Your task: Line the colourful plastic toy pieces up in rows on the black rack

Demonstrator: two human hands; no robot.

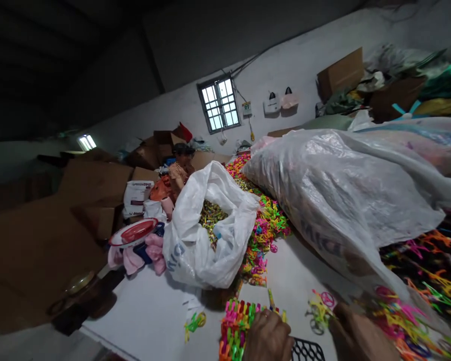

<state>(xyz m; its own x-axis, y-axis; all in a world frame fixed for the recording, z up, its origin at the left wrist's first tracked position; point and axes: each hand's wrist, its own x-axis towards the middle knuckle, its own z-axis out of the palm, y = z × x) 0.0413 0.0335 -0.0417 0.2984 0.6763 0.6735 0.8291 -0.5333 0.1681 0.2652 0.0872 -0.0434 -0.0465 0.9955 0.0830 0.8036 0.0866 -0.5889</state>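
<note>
My left hand (268, 337) is curled over a black perforated rack (308, 350), beside dense rows of colourful plastic pieces (233, 321). Its fingertips point down and are hidden, so what they grip cannot be made out. A thin yellow stick (271, 300) stands just beyond the knuckles. To the right, my right hand (361, 333) is smeared by motion and its fingers are unclear. Close to its fingertips lie small yellow and pink plastic toys with wheels (320, 308). A green and yellow toy (195, 323) lies on the white tabletop (150, 311) at the left.
An open white sack (184, 250) of small yellowish pieces stands ahead. Behind it sits another person (178, 173). A large filled plastic sack (334, 185) lies at the right, with heaps of colourful toys (266, 220) between them. Cardboard boxes (93, 185) crowd the left.
</note>
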